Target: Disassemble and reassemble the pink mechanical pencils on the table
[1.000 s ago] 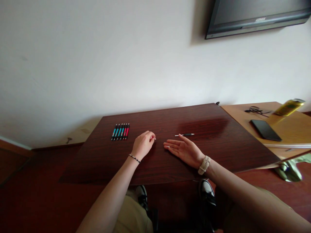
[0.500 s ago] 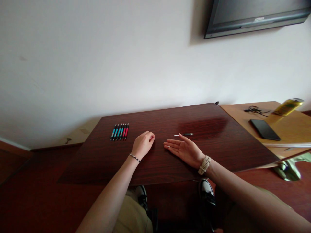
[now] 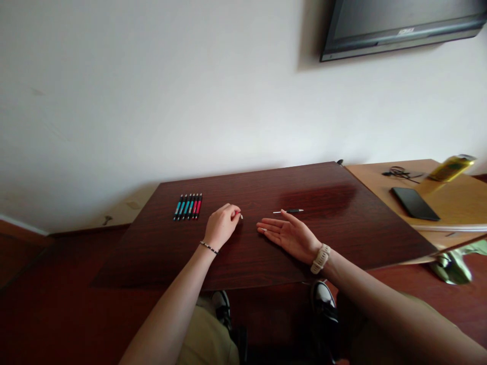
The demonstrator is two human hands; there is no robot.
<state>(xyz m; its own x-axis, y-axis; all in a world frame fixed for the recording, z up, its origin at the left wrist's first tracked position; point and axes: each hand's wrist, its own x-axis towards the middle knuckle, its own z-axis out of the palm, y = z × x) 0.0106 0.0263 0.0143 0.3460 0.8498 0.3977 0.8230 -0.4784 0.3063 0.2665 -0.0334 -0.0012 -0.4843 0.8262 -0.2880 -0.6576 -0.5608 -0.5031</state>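
Observation:
My left hand (image 3: pixel 222 223) is closed above the dark table, its fingers pinching a small red pen part (image 3: pixel 238 214) with a pale tip; most of the part is hidden. My right hand (image 3: pixel 287 235) lies palm up with its fingers stretched out, and a tiny pale piece (image 3: pixel 263 229) rests on the fingers. Just behind the right thumb lies a pen piece with a black grip (image 3: pixel 294 210) and a thin white refill sticking out to the left. Farther left, several blue and red pens (image 3: pixel 188 207) lie side by side in a row.
The dark wooden table (image 3: pixel 243 185) stands against a white wall. To its right, a lighter wooden desk (image 3: pixel 460 197) bears a black phone (image 3: pixel 414 203), a coiled cable (image 3: pixel 399 173) and a yellow can (image 3: pixel 451 168). A television (image 3: pixel 403 30) hangs above.
My left hand has shifted slightly left and turned a little, so more of the red part shows. My right hand stays in place, palm up.

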